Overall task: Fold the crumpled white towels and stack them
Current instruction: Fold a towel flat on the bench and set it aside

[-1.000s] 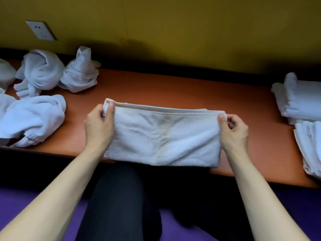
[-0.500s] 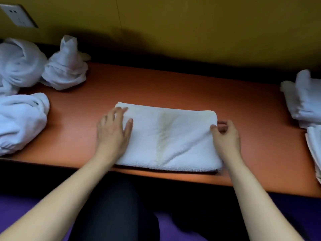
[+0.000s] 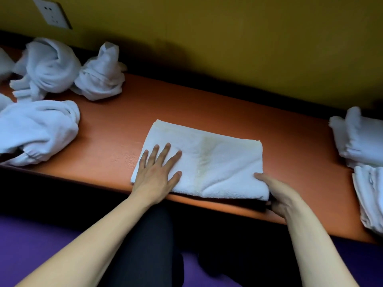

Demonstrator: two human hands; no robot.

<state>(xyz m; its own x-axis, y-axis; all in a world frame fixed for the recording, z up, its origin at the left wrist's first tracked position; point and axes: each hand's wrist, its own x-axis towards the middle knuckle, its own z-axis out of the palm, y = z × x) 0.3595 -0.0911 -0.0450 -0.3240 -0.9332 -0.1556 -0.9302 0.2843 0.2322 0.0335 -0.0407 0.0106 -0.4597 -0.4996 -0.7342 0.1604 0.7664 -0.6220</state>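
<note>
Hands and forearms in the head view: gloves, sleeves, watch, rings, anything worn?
Nothing worn. The left hand and right hand are bare, with no gloves, rings or watch showing. Both forearms are uncovered right down to the frame's bottom edge, so no sleeve is in view. No markings visible.

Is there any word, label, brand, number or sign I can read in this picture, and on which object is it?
None: no readable text appears anywhere.
Folded towel under the left hand and right hand: no tag or print visible.
Wall socket: only plug holes, no marking legible.
Crumpled towels and stacked towels: no labels visible.
</note>
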